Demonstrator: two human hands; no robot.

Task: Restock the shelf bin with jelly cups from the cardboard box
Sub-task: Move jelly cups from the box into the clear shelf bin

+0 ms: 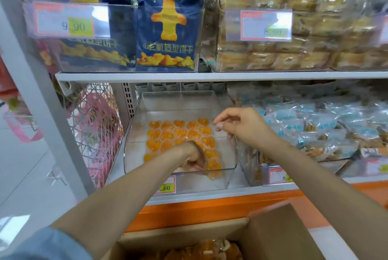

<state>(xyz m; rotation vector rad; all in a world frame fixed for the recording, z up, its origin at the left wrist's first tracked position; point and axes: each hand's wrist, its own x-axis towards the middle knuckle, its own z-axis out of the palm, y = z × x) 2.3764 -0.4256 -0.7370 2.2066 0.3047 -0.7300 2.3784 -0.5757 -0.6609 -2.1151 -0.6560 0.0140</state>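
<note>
A clear plastic shelf bin (232,161) on the lower shelf holds several orange jelly cups (180,131) laid in rows on its floor. My left hand (194,157) reaches into the front of the bin, fingers curled down around a jelly cup in the front rows. My right hand (239,126) hovers over the bin's right rim, fingers loosely bent, with nothing visible in them. The cardboard box (279,232) stands open below me, and more orange jelly cups (212,250) show inside it.
Blue biscuit bags (165,28) and wrapped cakes (294,49) fill the bins on the upper shelf. Pale blue snack packs (315,125) lie right of the bin. A pink wire basket (94,121) hangs at the left. Price tags (165,186) line the orange shelf edge.
</note>
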